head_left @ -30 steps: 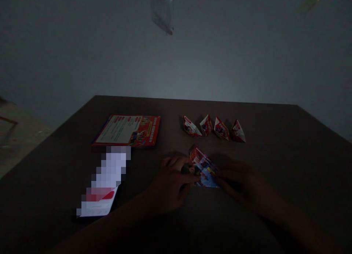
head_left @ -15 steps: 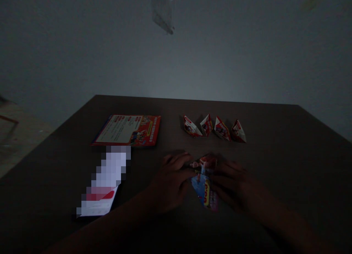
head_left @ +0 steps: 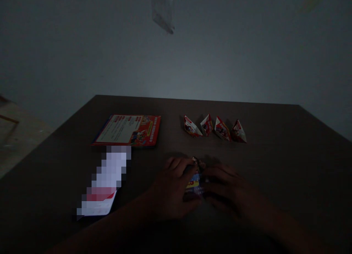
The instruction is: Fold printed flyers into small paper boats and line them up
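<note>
A folded printed paper (head_left: 194, 180), blue with a yellow patch and lettering, lies between my two hands near the front of the dark table. My left hand (head_left: 174, 188) covers its left part, fingers bent over the far edge and thumb at the near edge. From the other side, my right hand (head_left: 229, 189) grips the right edge with its fingertips. Much of the paper is hidden under the fingers, and the dim light blurs its folds. Beyond it stand several folded paper boats (head_left: 222, 129) in red and white, in a row.
A red-edged printed booklet (head_left: 121, 131) lies at the left on the table (head_left: 170, 109). Just below it is a phone (head_left: 100, 206) with a lit, partly pixelated screen. Behind the table rises a wall (head_left: 220, 55), with a clear plastic bag (head_left: 163, 11) high on it.
The paper shows less between my hands and now looks folded smaller. My left hand has shifted over it, its thumb now at the near edge. The boats, booklet and phone have stayed put.
</note>
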`<state>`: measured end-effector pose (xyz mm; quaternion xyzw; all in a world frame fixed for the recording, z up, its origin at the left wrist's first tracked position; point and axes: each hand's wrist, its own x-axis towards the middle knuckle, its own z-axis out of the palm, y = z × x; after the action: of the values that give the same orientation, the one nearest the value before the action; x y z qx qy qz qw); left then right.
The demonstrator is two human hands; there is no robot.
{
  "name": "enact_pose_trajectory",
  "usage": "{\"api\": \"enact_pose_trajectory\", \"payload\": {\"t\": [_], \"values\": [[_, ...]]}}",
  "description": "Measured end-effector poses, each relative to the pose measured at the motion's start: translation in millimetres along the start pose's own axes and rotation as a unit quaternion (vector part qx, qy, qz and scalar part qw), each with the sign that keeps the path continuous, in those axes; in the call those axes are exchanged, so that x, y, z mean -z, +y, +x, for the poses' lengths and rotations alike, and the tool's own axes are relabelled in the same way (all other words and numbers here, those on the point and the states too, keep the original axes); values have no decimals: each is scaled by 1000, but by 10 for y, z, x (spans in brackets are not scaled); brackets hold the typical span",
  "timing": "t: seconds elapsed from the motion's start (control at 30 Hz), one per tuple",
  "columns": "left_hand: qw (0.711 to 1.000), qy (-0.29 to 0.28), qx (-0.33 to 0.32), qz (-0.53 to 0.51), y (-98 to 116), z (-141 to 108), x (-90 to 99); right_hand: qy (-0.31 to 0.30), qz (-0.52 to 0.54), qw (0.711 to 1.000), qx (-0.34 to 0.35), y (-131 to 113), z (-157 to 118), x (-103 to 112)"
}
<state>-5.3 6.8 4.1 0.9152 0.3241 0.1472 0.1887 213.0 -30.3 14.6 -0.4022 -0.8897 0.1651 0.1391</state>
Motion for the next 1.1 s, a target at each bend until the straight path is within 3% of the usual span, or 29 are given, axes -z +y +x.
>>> {"api": "enact_pose_trajectory", "payload": {"t": [0.17,0.63,1.1], "values": [[1000,8,-6,-13,-19,2,-17,35,-7,999,-10,68,-5,-51],[999,7,-31,-21,-5,-17,-3,5,-10,1000,-1,54,19,6],[999,18,-46,-9,17,10,2,19,-1,1000,-3,14,23,35]]}}
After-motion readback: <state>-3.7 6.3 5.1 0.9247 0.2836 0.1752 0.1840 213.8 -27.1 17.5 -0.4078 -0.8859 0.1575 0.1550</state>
